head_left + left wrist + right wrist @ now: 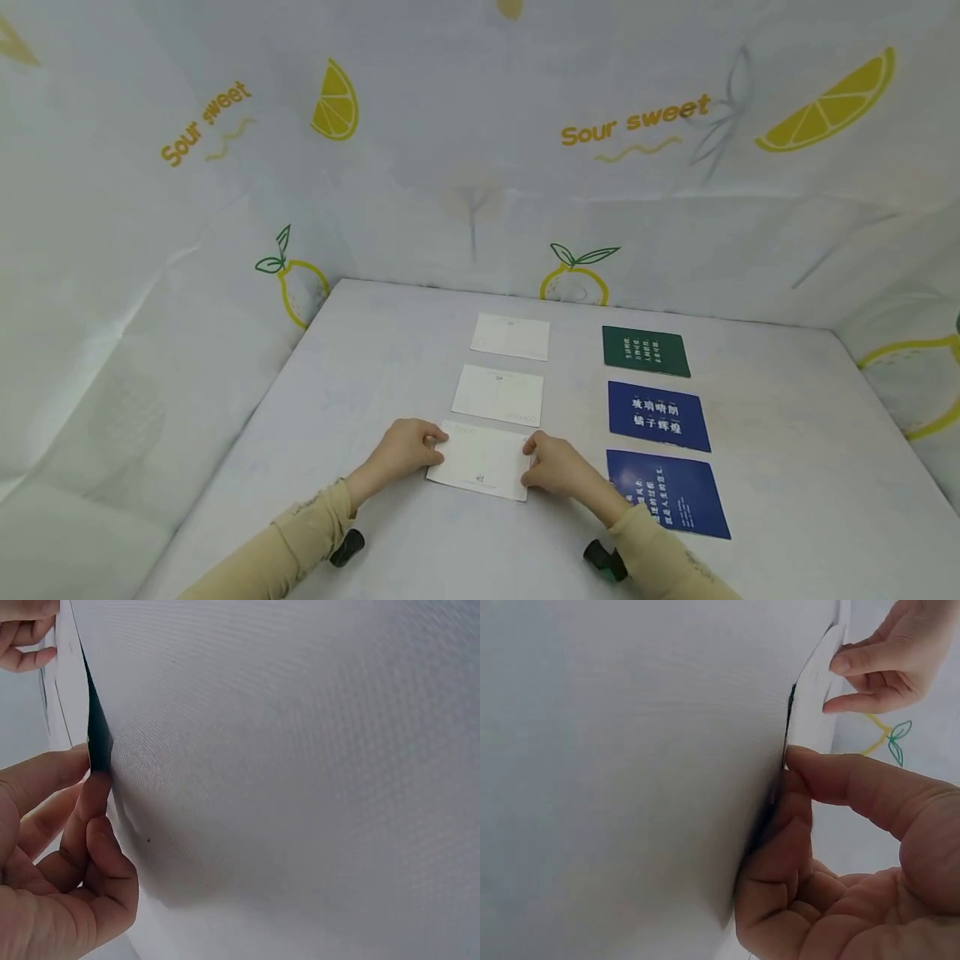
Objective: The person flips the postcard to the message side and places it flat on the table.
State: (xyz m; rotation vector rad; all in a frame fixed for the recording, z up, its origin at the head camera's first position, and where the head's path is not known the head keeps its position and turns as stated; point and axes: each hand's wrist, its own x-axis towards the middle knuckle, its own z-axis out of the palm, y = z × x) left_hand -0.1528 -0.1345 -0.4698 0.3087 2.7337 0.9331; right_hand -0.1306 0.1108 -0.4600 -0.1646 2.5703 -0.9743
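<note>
At the near end of the left-hand column on the white tabletop [330, 358], I am watching the nearest white postcard [481, 462] being held between two hands. The left hand [408, 450] is pinching its left edge, and the right hand [558, 467] is pinching its right edge between thumb and curled fingers. From the left wrist, I am seeing the near long edge standing slightly off the surface, a dark teal underside showing.

The far edge is sitting just beside the middle white postcard [498, 395]; the far white postcard [511, 337] is lying beyond, nearly in line. Rightward, a narrow lane of tabletop is separating these from a far green card [647, 351], a middle blue card [658, 416] and a nearest blue card [693, 492], whose lower left part the right forearm is covering. I am finding wider room leftward, the surface running out to its slanting left edge. A small black object [347, 548] is showing beside the left sleeve [277, 542].

Behind, a white backdrop [450, 125] is rising from the tabletop's far edge, bearing yellow lemon prints [335, 100] and orange "Sour sweet" lettering [636, 122], and creasing along the left side.
</note>
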